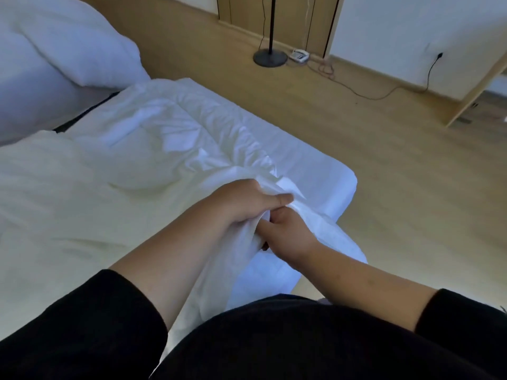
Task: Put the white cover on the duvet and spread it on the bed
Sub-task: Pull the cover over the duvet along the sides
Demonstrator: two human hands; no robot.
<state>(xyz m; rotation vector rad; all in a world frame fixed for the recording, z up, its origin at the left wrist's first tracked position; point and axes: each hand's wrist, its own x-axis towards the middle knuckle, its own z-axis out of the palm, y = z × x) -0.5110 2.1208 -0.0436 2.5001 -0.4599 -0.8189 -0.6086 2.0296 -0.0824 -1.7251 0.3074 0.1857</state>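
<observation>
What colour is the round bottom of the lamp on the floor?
Black. The lamp base shows clearly in the head view, on the wooden floor.

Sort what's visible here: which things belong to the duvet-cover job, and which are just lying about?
Job:
- thin white fabric cover, gripped by left hand and right hand
- cream padded duvet
- white-sheeted bed

Lying about:
- black round-based floor lamp
- white power strip with cables
- rumpled white bedding, upper left

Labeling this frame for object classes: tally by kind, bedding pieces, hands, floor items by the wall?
Bedding: 3: white cover, cream duvet, pillow
Hands: 2: left hand, right hand, both gripping the cover
Floor items: 2: lamp base, power strip
Total: 7
</observation>
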